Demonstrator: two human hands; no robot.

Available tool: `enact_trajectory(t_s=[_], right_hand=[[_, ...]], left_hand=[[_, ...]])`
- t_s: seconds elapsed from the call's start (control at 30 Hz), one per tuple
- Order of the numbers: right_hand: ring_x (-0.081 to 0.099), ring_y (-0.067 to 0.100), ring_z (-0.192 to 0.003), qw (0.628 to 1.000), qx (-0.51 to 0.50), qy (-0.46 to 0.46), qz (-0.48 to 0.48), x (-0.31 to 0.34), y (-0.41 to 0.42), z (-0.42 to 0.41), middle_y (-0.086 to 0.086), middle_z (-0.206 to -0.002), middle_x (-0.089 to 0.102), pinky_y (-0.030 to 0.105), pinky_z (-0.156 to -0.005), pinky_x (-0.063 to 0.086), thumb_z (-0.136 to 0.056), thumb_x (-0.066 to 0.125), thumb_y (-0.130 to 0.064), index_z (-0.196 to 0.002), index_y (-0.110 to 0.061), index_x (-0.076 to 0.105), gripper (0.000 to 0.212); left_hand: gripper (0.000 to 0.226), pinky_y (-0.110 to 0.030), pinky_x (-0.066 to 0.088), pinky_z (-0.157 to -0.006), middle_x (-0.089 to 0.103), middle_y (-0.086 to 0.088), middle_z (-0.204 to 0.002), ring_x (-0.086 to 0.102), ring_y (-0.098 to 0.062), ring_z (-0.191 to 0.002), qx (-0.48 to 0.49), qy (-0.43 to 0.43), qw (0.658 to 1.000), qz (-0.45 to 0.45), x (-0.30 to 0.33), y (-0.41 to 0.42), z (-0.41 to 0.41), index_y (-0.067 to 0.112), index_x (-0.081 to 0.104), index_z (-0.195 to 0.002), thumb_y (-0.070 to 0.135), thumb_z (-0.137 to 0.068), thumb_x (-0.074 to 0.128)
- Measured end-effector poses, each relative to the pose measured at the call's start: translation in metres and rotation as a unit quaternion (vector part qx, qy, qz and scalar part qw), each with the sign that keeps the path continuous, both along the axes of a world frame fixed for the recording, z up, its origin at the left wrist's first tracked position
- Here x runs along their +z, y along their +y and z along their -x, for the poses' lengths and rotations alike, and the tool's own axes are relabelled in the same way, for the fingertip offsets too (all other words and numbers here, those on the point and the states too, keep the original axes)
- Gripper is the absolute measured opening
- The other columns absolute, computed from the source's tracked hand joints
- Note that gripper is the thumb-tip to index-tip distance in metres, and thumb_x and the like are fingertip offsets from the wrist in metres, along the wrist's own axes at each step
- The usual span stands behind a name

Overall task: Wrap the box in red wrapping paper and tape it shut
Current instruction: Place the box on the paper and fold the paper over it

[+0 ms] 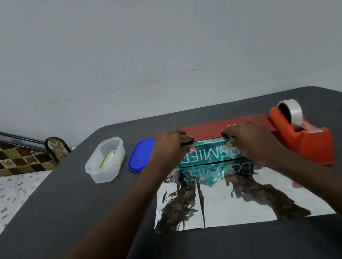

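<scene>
Left hand [170, 149] grips the left end of the teal printed cardboard box [211, 153]; right hand [250, 141] grips its right end. Box stands between them on the wrapping paper [223, 202], silver side up, red at far edge, on the dark bench [66, 214].

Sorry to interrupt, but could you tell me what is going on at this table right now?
A person is starting to wrap a teal box. Both the left hand and the right hand grip its top edge, holding it on a sheet of wrapping paper lying shiny side up, its red side showing behind the box. No tape is on yet; the tape dispenser sits to the right.
</scene>
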State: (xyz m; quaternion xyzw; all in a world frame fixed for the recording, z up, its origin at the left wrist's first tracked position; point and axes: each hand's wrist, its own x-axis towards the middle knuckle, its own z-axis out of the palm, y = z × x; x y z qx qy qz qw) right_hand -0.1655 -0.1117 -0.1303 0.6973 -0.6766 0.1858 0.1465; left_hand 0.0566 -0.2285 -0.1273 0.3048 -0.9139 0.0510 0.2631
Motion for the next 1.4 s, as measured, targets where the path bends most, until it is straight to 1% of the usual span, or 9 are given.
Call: enact_trajectory(t_s=[0.13, 0.27, 0.43, 0.57, 0.73, 0.87, 1.03, 1.27, 1.4], right_hand=[[0.066, 0.028, -0.11, 1.0, 0.004, -0.013, 0.024, -0.003, 0.007, -0.006, 0.008, -0.12, 0.073, 0.042, -0.105, 0.045, -0.095, 0.065, -0.015, -0.12, -0.011, 0.072, 0.026], [0.07, 0.027, -0.106, 0.997, 0.005, -0.049, 0.057, -0.005, 0.013, -0.011, 0.007, -0.121, 0.072, 0.039, -0.099, 0.051, -0.09, 0.07, -0.006, -0.123, -0.012, 0.071, 0.034], [0.074, 0.024, -0.096, 0.993, 0.009, -0.072, 0.092, -0.01, 0.014, -0.011, 0.007, -0.113, 0.075, 0.034, -0.094, 0.053, -0.086, 0.074, -0.002, -0.116, -0.011, 0.074, 0.032], [0.075, 0.02, -0.079, 0.991, 0.019, -0.051, 0.12, -0.011, 0.015, -0.01, 0.005, -0.098, 0.078, 0.028, -0.077, 0.057, -0.086, 0.076, -0.007, -0.111, -0.012, 0.077, 0.026], [0.072, 0.018, -0.072, 0.99, 0.015, -0.044, 0.135, -0.007, 0.012, -0.008, 0.001, -0.088, 0.079, 0.034, -0.07, 0.061, -0.087, 0.076, -0.016, -0.103, -0.017, 0.078, 0.016], [0.07, 0.022, -0.066, 0.986, 0.009, -0.048, 0.158, -0.01, 0.014, -0.009, 0.004, -0.079, 0.077, 0.038, -0.069, 0.06, -0.081, 0.081, -0.013, -0.095, -0.014, 0.079, 0.015], [0.064, 0.02, -0.062, 0.985, 0.005, -0.055, 0.165, -0.019, 0.009, -0.007, 0.0, -0.073, 0.072, 0.037, -0.061, 0.057, -0.083, 0.08, -0.015, -0.089, -0.017, 0.072, 0.01], [0.054, 0.022, -0.053, 0.981, 0.016, -0.041, 0.19, -0.022, 0.018, -0.009, 0.003, -0.063, 0.063, 0.027, -0.054, 0.04, -0.081, 0.079, -0.009, -0.079, -0.012, 0.064, 0.015], [0.051, 0.018, -0.059, 0.98, 0.021, -0.058, 0.192, -0.028, 0.018, -0.011, 0.002, -0.068, 0.063, 0.026, -0.059, 0.038, -0.088, 0.074, -0.023, -0.081, -0.012, 0.063, 0.017]], left_hand=[[0.031, -0.028, 0.052, -0.079, 0.074, 0.003, -0.107, 0.067, -0.015, -0.092, 0.002, 0.032, 0.999, 0.023, -0.001, 0.011, 0.0, 0.021, 0.075, -0.112, 0.037, -0.086, 0.07], [0.025, -0.02, 0.036, -0.069, 0.075, 0.002, -0.099, 0.067, -0.015, -0.088, 0.019, 0.061, 0.997, 0.048, -0.002, 0.023, 0.0, 0.019, 0.078, -0.103, 0.033, -0.083, 0.074], [0.018, -0.025, 0.043, -0.067, 0.074, 0.001, -0.094, 0.067, -0.017, -0.084, 0.041, 0.069, 0.995, 0.053, -0.003, 0.034, 0.0, 0.017, 0.079, -0.1, 0.024, -0.084, 0.074], [0.018, -0.023, 0.038, -0.068, 0.073, 0.0, -0.099, 0.066, -0.017, -0.088, 0.04, 0.075, 0.994, 0.064, -0.001, 0.043, 0.002, 0.016, 0.077, -0.104, 0.021, -0.089, 0.069], [0.016, -0.022, 0.036, -0.067, 0.074, -0.001, -0.093, 0.067, -0.017, -0.083, 0.049, 0.082, 0.992, 0.081, -0.001, 0.047, 0.003, 0.015, 0.078, -0.099, 0.022, -0.086, 0.072], [0.012, -0.027, 0.049, -0.061, 0.073, 0.0, -0.085, 0.067, -0.018, -0.075, 0.059, 0.083, 0.991, 0.082, -0.007, 0.044, 0.003, 0.015, 0.077, -0.091, 0.023, -0.081, 0.077], [0.012, -0.022, 0.038, -0.053, 0.07, 0.002, -0.075, 0.064, -0.014, -0.065, 0.053, 0.09, 0.987, 0.123, -0.013, 0.045, 0.003, 0.016, 0.074, -0.082, 0.019, -0.075, 0.083], [0.006, -0.029, 0.044, -0.062, 0.068, 0.004, -0.08, 0.059, -0.017, -0.073, 0.069, 0.087, 0.984, 0.136, -0.027, 0.036, -0.006, 0.018, 0.071, -0.082, 0.015, -0.081, 0.077], [0.005, -0.031, 0.049, -0.06, 0.068, 0.002, -0.087, 0.061, -0.018, -0.078, 0.06, 0.076, 0.986, 0.137, -0.03, 0.034, -0.022, 0.015, 0.072, -0.08, 0.014, -0.08, 0.077]])
